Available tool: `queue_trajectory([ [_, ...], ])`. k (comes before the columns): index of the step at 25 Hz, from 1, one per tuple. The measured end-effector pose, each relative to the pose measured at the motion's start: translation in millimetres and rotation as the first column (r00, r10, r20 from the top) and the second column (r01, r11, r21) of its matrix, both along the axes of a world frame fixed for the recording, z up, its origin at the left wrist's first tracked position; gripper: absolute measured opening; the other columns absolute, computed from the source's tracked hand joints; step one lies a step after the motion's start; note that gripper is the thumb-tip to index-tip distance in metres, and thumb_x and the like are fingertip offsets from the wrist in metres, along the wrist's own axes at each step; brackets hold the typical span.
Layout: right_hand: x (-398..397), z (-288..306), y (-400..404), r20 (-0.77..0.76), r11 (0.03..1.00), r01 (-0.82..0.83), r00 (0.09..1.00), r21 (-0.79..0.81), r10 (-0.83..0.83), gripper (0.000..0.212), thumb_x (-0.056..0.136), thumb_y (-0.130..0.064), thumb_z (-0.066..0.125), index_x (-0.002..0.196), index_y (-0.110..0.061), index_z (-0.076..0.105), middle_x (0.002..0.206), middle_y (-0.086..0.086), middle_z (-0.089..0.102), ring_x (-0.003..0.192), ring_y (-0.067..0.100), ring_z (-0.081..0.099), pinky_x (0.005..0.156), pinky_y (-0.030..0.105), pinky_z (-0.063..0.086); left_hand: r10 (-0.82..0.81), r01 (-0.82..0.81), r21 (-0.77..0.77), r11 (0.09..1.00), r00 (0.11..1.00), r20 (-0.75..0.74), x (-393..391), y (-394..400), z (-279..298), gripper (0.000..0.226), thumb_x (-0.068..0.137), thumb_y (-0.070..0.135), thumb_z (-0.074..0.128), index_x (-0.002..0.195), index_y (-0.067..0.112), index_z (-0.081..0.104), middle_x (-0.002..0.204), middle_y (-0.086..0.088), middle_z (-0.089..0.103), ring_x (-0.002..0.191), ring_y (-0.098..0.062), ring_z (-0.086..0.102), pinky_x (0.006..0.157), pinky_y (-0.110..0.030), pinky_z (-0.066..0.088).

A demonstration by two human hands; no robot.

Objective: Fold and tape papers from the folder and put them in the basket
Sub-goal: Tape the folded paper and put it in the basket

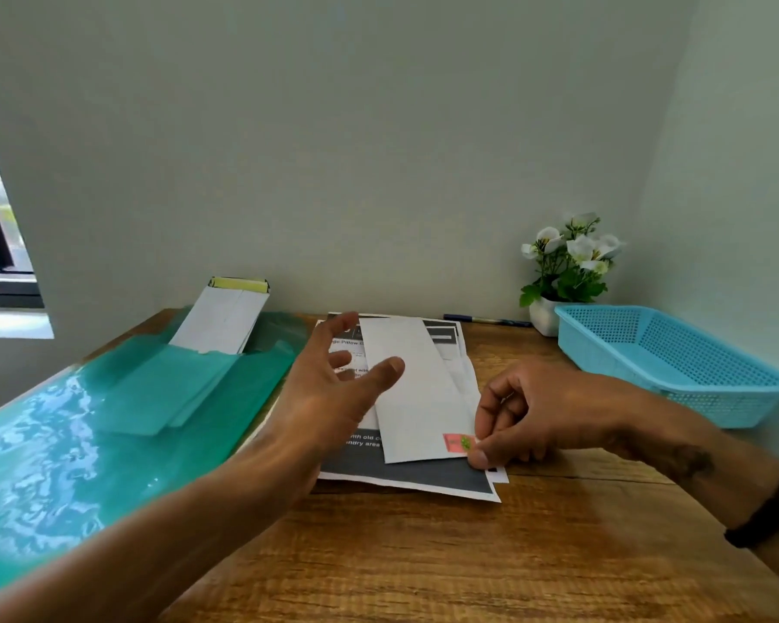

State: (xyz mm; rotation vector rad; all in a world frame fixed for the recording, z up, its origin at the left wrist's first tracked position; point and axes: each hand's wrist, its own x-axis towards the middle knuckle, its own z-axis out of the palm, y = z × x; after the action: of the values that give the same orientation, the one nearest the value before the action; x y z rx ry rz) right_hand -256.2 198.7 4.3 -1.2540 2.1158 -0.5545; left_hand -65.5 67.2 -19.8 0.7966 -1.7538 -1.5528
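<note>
One folded paper [417, 388] lies on the printed sheets [405, 481] at mid-table, a pink sticker [458, 443] already at its near right corner; the blue basket [675, 353] at far right looks empty, so binning remains. The right hand [527, 411] pinches that sticker. The left hand [333, 393] hovers released, fingers spread, at the paper's left edge.

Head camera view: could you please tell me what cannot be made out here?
- Printed sheets: the text is mostly covered by the folded paper and the left hand.
- Tape piece: its pattern is too small, and the right hand fingers cover its end.
- Basket: its near wall hides part of the floor.
- Pen: too small to make out.
</note>
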Motion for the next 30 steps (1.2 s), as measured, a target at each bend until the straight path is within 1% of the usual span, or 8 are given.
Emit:
queue_trajectory([
  [7,-2.9,-1.4,-1.1,-0.001,1.000,-0.006,1.000,0.002,0.006,0.041,0.068,-0.033,0.095,0.101,-0.016,0.076,0.088,0.005,0.081,0.072,0.011,0.069,0.065,0.024,0.053,-0.064,0.092,0.299,0.950,0.993,-0.103,-7.4,-2.0,-0.8,0.081,0.085,0.015,0.079,0.152,0.037,0.038,0.155,-0.017,0.047,0.127,-0.038,0.061,0.098,-0.048,0.058],
  [12,-4.7,5.8,6.8,0.039,0.999,-0.048,0.998,0.023,0.047,0.043,0.070,-0.030,0.095,0.106,-0.017,0.075,0.093,0.003,0.082,0.085,0.013,0.074,0.079,0.028,0.057,-0.046,0.049,0.181,0.982,0.999,-0.021,-11.8,-7.2,-9.9,0.080,0.090,0.006,0.075,0.154,0.037,0.037,0.136,-0.010,0.065,0.112,-0.029,0.070,0.096,-0.052,0.059],
  [14,-8.8,10.4,11.7,0.069,0.994,-0.015,0.997,-0.108,0.022,0.040,0.074,-0.031,0.091,0.107,-0.017,0.074,0.094,0.003,0.082,0.087,0.014,0.076,0.081,0.028,0.060,-0.038,0.042,0.135,0.990,0.999,-0.032,-8.1,-12.6,-6.5,0.072,0.093,0.007,0.071,0.151,0.036,0.040,0.126,-0.003,0.070,0.110,-0.025,0.070,0.094,-0.049,0.060],
  [16,-16.7,15.3,14.8,-0.037,0.898,0.109,0.990,-0.425,-0.137,0.038,0.075,-0.036,0.089,0.107,-0.021,0.074,0.095,-0.001,0.081,0.089,0.011,0.076,0.085,0.031,0.062,-0.035,0.037,0.037,0.999,0.998,-0.043,-2.6,-17.2,-0.1,0.062,0.095,0.010,0.069,0.147,0.036,0.046,0.117,0.002,0.072,0.105,-0.020,0.072,0.085,-0.041,0.063],
  [18,-22.4,29.0,13.5,-0.071,0.657,0.195,0.932,-0.728,-0.356,0.041,0.077,-0.038,0.088,0.112,-0.022,0.073,0.100,-0.006,0.078,0.095,0.009,0.074,0.091,0.033,0.060,-0.011,0.007,-0.075,0.997,0.999,-0.044,2.2,-23.6,4.8,0.052,0.096,0.009,0.070,0.140,0.032,0.056,0.121,0.001,0.074,0.107,-0.020,0.073,0.090,-0.045,0.063],
  [20,-30.5,49.4,8.4,-0.093,0.518,0.166,0.895,-0.839,-0.437,0.050,0.082,-0.036,0.085,0.126,-0.019,0.069,0.112,-0.006,0.074,0.101,0.011,0.071,0.094,0.030,0.056,-0.011,0.004,-0.128,0.992,0.998,-0.059,4.9,-29.0,9.6,0.042,0.096,0.006,0.069,0.129,0.032,0.066,0.118,0.001,0.077,0.107,-0.022,0.074,0.095,-0.052,0.060],
  [25,-48.6,85.7,-14.7,-0.341,0.751,0.089,0.851,-0.655,-0.399,0.065,0.092,-0.042,0.074,0.149,-0.019,0.052,0.138,0.001,0.065,0.116,0.016,0.064,0.101,0.034,0.052,-0.061,0.059,-0.200,0.978,0.998,-0.004,16.7,-32.3,15.4,0.033,0.097,0.007,0.068,0.115,0.034,0.075,0.109,0.003,0.080,0.105,-0.026,0.074,0.096,-0.054,0.059],
  [30,-43.6,115.0,-9.7,-0.080,0.740,0.158,0.958,-0.653,-0.276,0.029,0.095,-0.017,0.074,0.119,-0.002,0.071,0.103,0.013,0.078,0.090,0.021,0.077,0.088,0.045,0.064,-0.088,0.094,-0.227,0.969,0.996,0.033,34.0,-30.1,24.4,0.032,0.096,0.002,0.066,0.117,0.026,0.074,0.107,-0.001,0.081,0.103,-0.027,0.076,0.095,-0.052,0.060],
])
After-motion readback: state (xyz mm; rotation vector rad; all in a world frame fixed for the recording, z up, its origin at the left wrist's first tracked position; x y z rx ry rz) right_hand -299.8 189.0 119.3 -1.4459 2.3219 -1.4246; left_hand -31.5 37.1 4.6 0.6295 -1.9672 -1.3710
